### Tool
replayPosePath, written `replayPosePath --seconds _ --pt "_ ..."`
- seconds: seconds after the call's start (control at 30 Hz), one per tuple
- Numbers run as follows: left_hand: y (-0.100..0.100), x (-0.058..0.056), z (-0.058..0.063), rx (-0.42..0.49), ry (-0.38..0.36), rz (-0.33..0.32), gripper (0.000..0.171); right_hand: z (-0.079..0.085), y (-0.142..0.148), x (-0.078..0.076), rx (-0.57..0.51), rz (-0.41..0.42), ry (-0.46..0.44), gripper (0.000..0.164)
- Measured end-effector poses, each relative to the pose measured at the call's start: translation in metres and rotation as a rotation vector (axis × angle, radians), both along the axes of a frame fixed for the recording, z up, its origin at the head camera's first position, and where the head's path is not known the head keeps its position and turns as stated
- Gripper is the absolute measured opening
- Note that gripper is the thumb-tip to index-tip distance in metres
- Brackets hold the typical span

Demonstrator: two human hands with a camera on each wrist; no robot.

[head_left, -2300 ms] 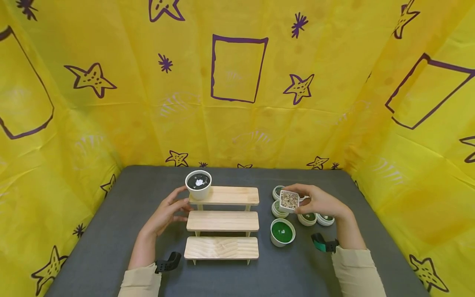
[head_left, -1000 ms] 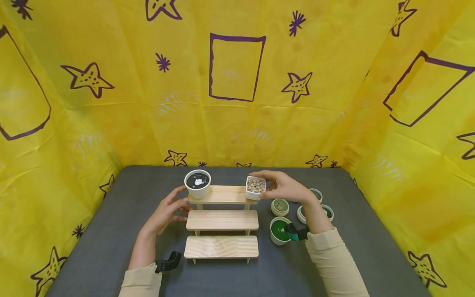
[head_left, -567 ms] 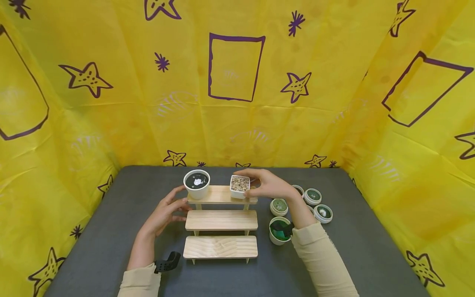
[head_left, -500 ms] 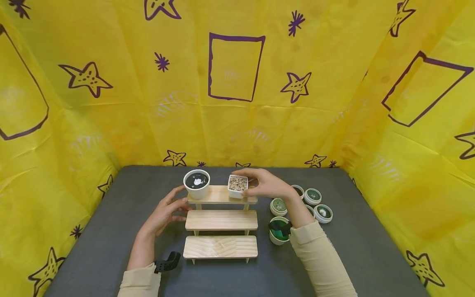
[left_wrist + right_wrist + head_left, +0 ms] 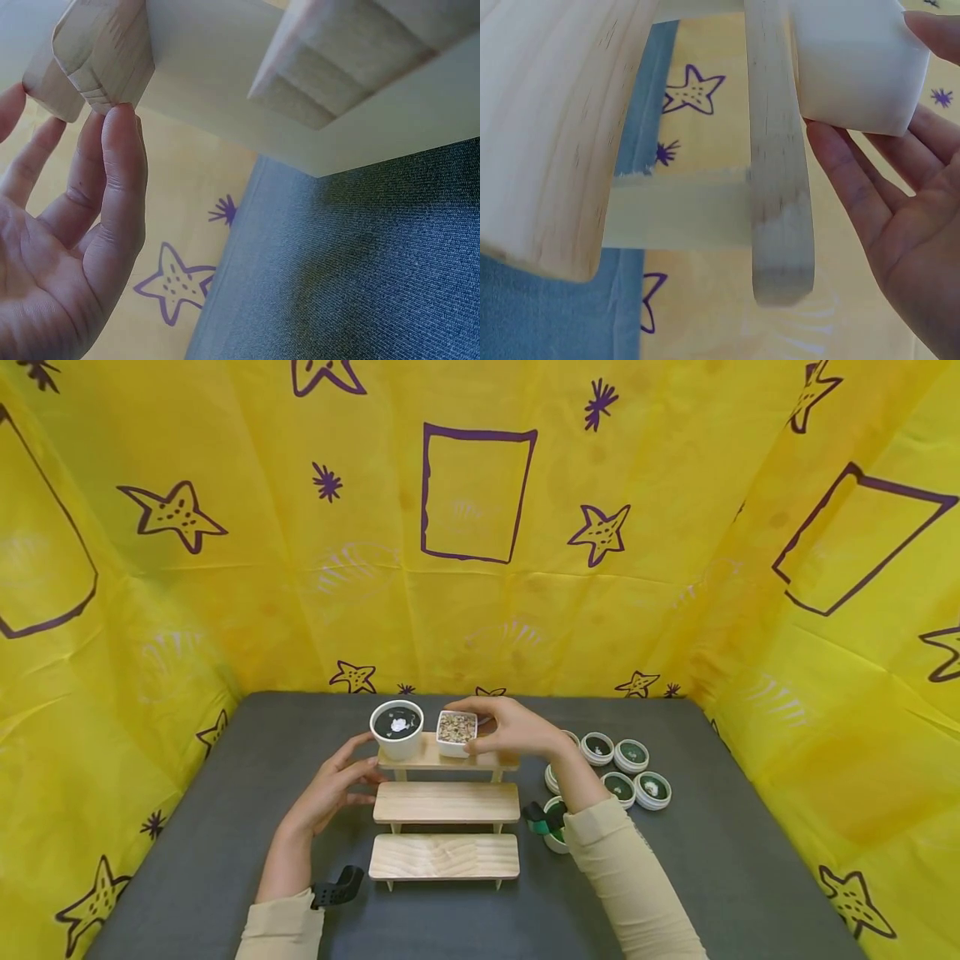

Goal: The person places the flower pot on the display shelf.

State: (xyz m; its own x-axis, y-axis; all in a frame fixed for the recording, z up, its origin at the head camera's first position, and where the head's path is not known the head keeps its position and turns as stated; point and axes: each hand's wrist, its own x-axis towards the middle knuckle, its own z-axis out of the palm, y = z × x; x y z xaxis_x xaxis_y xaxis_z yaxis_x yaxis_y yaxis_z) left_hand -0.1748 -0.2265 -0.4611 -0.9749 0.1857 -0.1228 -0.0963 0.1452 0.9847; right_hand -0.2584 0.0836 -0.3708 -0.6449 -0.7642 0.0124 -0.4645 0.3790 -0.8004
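Observation:
A three-tier wooden stand (image 5: 446,802) stands mid-table in the head view. On its top tier, at the left end, sits a round white cup (image 5: 397,745) with dark contents and a white figure on top. My right hand (image 5: 517,727) holds a small square white pot (image 5: 453,749) full of tan, gravel-like bits, just right of that cup on the same tier. The right wrist view shows fingers under and around the pot (image 5: 859,67). My left hand (image 5: 326,789) touches the stand's left end; its fingertips (image 5: 120,120) meet the board ends in the left wrist view.
Several small round white pots (image 5: 652,791) with green or dark contents cluster right of the stand. A larger green-filled cup (image 5: 557,843) is partly covered by the right wrist strap (image 5: 542,820). Yellow patterned cloth (image 5: 480,635) encloses the grey table (image 5: 750,877).
My right hand has carried the square pot left from above the round pots, onto the top tier and along it toward the round cup. The left hand stays at the stand.

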Motion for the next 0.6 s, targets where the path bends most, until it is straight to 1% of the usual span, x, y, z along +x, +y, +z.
replayPosePath --seconds 0.2,0.37,0.6 --pt "0.0002 0.0001 0.0007 -0.001 0.000 -0.002 0.060 -0.0033 -0.0042 -0.0034 -0.004 0.017 -0.020 0.062" --pt "0.0004 -0.0001 0.0011 0.001 -0.003 0.000 0.060 -0.0033 -0.0063 -0.0046 0.011 0.010 -0.008 0.063" --pt "0.0006 -0.0004 0.0010 0.000 -0.006 0.003 0.060 -0.0046 -0.0101 -0.0071 0.009 0.031 -0.012 0.062"
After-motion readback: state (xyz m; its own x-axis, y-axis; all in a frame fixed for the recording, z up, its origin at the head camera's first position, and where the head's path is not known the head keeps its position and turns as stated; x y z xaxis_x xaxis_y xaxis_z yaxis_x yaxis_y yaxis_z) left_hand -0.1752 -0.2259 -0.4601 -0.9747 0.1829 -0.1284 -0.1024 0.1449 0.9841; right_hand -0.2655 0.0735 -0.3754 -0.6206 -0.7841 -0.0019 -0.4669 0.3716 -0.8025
